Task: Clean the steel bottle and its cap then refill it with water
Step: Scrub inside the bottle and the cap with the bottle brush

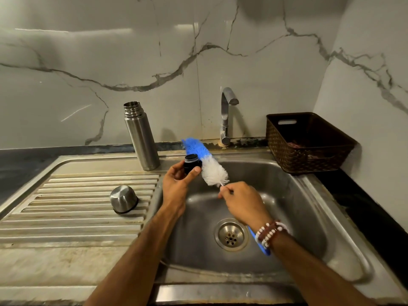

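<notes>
Stopper [192,163] pinched in left hand [176,184]; right hand [241,200] grips brush [207,165]: work bristles around its grooves over the sink [309,206].

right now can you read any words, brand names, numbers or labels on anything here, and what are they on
None: no text can be read anywhere in this view.
Steel bottle: plain brushed metal, no brand or marking showing.
Steel cup cap: plain.
Black stopper in the left hand: no lettering visible.
Bottle brush, tap and brown basket: no labels visible.
</notes>
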